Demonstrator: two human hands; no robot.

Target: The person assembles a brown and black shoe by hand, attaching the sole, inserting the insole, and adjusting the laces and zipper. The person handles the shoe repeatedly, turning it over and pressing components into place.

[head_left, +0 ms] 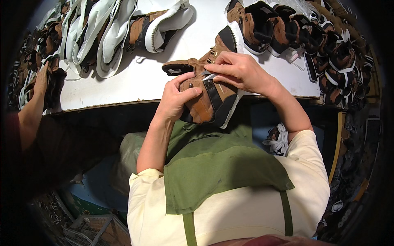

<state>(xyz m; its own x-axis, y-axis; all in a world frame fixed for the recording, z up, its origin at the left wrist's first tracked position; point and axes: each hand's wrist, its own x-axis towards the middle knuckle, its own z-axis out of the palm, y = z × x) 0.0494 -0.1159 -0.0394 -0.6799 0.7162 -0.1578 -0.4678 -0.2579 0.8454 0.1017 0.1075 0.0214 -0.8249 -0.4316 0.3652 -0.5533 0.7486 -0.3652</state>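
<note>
A brown and black lace-up boot with a white sole edge lies tilted at the table's front edge, above my lap. My left hand grips it by the collar, thumb on the brown side panel near a dark lace hook and fingers inside the opening. Over the boot's throat, my right hand is closed in a pinch. A thin pale strip shows at its fingertips, beside the eyelets; whether it is a lace or a tool I cannot make out. The black padded tongue sticks out to the left.
On the white table, several boots with pale sole edging stand at the back left. More brown and black boots line the right, near a dark phone-like slab. Another person's hand touches boots at the far left.
</note>
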